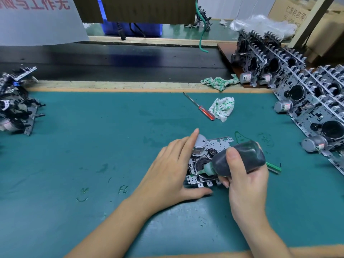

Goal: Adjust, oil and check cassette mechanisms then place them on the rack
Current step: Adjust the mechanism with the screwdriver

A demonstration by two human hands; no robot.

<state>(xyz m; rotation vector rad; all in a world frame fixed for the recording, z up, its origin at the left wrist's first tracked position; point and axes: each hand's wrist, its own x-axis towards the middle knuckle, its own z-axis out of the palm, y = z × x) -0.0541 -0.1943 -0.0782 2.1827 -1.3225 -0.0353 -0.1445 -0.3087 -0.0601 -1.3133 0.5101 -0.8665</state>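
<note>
A cassette mechanism point(216, 146) with a silver motor and black flywheel lies flat on the green mat point(111, 146). My left hand point(173, 170) holds it at its left side, index finger against the motor and thumb under the near edge. My right hand point(242, 175) grips a dark oil bottle point(240, 160) tilted leftward, its green nozzle tip down at the mechanism's near left part by the flywheel. Finished mechanisms stand in rows on the rack point(305, 94) at the right.
A red-handled screwdriver point(200, 107) and a white-green rag point(222, 108) lie beyond the mechanism. Another rag point(219, 81) sits at the mat's far edge. A pile of mechanisms point(16, 103) is at the left. A green pen point(273, 167) lies behind my right hand.
</note>
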